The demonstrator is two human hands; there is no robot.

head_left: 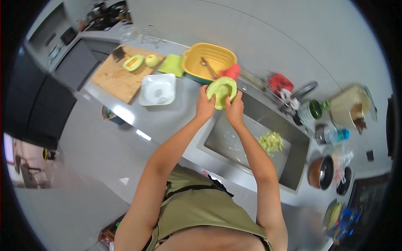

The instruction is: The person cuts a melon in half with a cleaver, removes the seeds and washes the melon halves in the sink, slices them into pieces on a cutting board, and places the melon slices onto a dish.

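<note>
Landmark: the sink (218, 134), by which all places below are given.
Hollowed melon half (216, 89): it is held up in the air, above the far left corner of the sink, with its hollow side turned to the view.
Left hand (204, 104): it is closed on the left edge of the hollowed melon half, with the thumb pressed near the lower rim.
Right hand (235, 108): the opposite edge is gripped by it in the same manner; the fingers are bent around the fruit, and no wide opening is left.
Peelings (271, 142): a pale green heap is seen inside the sink, toward its right part.
Yellow basket (209, 55): it is placed just beside the far left corner of the sink, and a utensil (208, 67) is contained in it.
Red object (231, 72): it is seen at the basket's right side, near the same corner; it is too blurred to be named.
White dish (158, 90): it is set on the counter, to the left of the sink.
Green cloth (172, 65): it is laid between the basket and the cutting board.
Cutting board (125, 88): it is placed farther left from the sink; a cut melon piece (133, 62) and a round pale fruit (151, 61) are carried on it.
</note>
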